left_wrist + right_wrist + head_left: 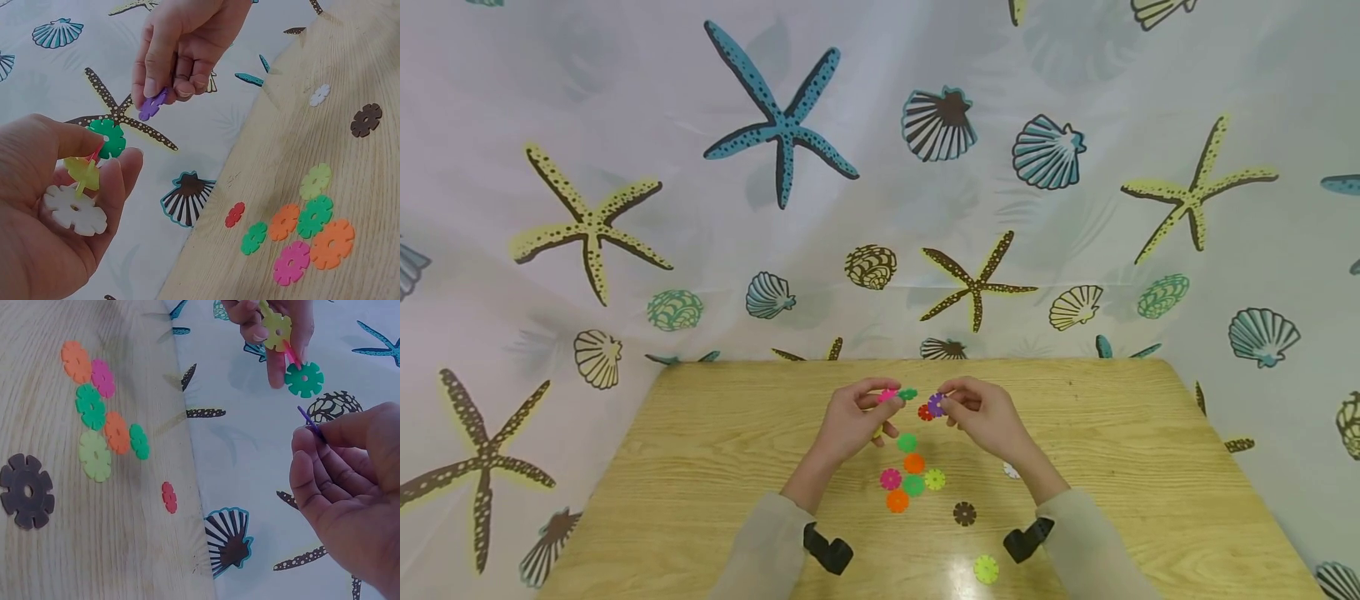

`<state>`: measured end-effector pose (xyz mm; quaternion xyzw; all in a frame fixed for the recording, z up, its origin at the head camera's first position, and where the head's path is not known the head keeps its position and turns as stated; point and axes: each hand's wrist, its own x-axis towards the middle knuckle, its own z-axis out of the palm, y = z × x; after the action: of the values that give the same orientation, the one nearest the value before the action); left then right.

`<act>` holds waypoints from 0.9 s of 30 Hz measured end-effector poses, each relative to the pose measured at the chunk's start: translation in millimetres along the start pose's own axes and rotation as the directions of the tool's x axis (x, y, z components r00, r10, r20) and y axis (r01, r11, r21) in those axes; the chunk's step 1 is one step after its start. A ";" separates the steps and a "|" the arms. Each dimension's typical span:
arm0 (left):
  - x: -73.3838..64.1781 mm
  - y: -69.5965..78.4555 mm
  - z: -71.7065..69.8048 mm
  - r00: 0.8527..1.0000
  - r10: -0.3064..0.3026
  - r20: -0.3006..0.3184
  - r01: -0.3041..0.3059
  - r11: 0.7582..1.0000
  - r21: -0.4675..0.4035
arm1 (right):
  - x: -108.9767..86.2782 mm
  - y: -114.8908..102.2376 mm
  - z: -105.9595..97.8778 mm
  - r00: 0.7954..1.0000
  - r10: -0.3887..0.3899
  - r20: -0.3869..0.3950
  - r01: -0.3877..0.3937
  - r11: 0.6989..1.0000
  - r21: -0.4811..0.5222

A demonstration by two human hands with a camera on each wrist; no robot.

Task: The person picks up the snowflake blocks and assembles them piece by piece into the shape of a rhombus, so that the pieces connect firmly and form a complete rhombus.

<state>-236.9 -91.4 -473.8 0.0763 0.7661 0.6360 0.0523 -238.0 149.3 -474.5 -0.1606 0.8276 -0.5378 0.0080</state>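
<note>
My left hand [852,417] grips a chain of notched plastic discs above the table. In the left wrist view the chain has a white disc [75,211] in the palm, a yellow disc [82,172], a pink one seen edge-on and a green disc [107,139] at its outer end. Opposite it, my right hand [983,414] pinches a single purple disc [936,405] between thumb and fingers. A small gap separates the purple disc from the green one in the right wrist view.
Loose discs lie on the wooden table [715,467]: a cluster with orange [897,501], pink [891,479] and green ones, a brown disc [964,513], a yellow-green disc [987,569] near the front, a red disc [169,497] and a white disc [319,95]. A patterned curtain [865,167] hangs behind.
</note>
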 end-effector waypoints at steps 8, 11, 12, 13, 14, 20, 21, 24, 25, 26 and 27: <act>-0.3 0.4 0.9 1.000 0.006 0.013 -0.006 1.000 0.029 | 5.1 -6.0 0.7 0.999 -0.038 -0.012 0.039 0.999 0.014; 0.0 1.1 1.2 1.000 0.004 0.024 -0.004 1.000 0.025 | 6.4 -7.1 0.7 0.999 -0.046 -0.014 0.046 0.999 0.017; -0.3 1.8 1.3 1.000 0.002 0.027 -0.003 1.000 0.022 | 6.7 -7.6 0.7 0.999 -0.048 -0.014 0.048 0.999 0.017; -0.5 2.4 1.4 1.000 0.003 0.030 -0.004 1.000 0.021 | 7.2 -8.2 0.7 0.999 -0.049 -0.014 0.049 0.999 0.017; -0.6 2.8 1.5 0.999 0.003 0.033 -0.004 1.000 0.019 | 7.2 -9.3 0.7 0.999 -0.053 -0.013 0.053 0.998 0.016; -2.0 5.1 1.5 0.999 0.017 0.044 -0.017 1.000 0.018 | 7.6 -13.4 1.2 0.998 -0.064 -0.002 0.064 0.998 0.013; -1.7 4.7 1.5 0.999 0.018 0.046 -0.019 1.000 0.022 | 7.9 -13.4 1.4 0.998 -0.063 0.000 0.063 0.998 0.014; -1.1 4.1 1.7 0.998 0.025 0.056 -0.027 0.999 0.036 | 8.0 -14.4 2.0 0.998 -0.064 0.000 0.063 0.998 0.015; -1.1 4.2 1.6 0.998 0.028 0.059 -0.031 0.999 0.040 | 8.0 -14.5 2.1 0.998 -0.063 0.001 0.063 0.998 0.020; -1.0 4.1 1.6 0.998 0.030 0.062 -0.033 0.998 0.044 | 8.0 -14.9 2.3 0.998 -0.063 0.001 0.063 0.998 0.024; -0.9 4.0 1.5 0.997 0.031 0.064 -0.034 0.998 0.048 | 8.0 -15.2 2.6 0.998 -0.065 0.002 0.064 0.997 0.029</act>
<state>-235.6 -89.4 -470.2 0.1102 0.7782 0.6149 0.0641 -241.2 139.2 -460.8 -0.1880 0.8141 -0.5495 -0.0057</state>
